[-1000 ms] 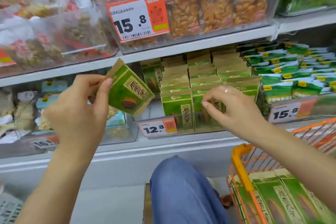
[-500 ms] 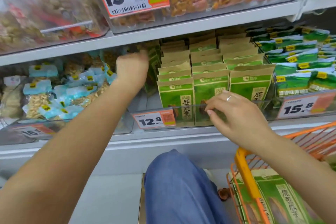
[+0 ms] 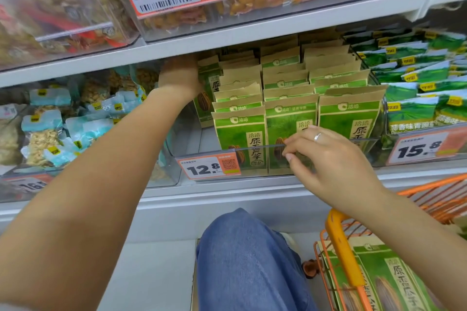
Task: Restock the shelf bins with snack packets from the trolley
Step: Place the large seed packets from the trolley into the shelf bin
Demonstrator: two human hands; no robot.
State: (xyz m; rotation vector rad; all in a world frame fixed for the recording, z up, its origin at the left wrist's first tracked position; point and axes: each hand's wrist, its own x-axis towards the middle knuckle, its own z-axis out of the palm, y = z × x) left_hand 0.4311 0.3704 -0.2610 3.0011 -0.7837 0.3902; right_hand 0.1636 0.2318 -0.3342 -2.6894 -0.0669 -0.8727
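packets (image 3: 240, 139) in bin (image 3: 252, 150) | trolley (image 3: 340, 240) below right | price tag (image 3: 209, 166) on bin front

Clear bin (image 3: 252, 150): three packed rows of green seed packets (image 3: 290, 118), right two-thirds full front to back. Only open slot is the bare left strip (image 3: 187, 139), at 9 o'clock of the rows. Far end of that strip blocked: left hand (image 3: 180, 78) against an upright packet (image 3: 208, 93) there. Shelf board (image 3: 227, 40) sits low over the packet tops, tight at 12 o'clock. Right hand (image 3: 331, 159) covers the bin's front lip at 3 o'clock. Low front: knee (image 3: 242, 255) at 6 o'clock, orange trolley (image 3: 341, 247) at 4 o'clock, narrow floor gap between.
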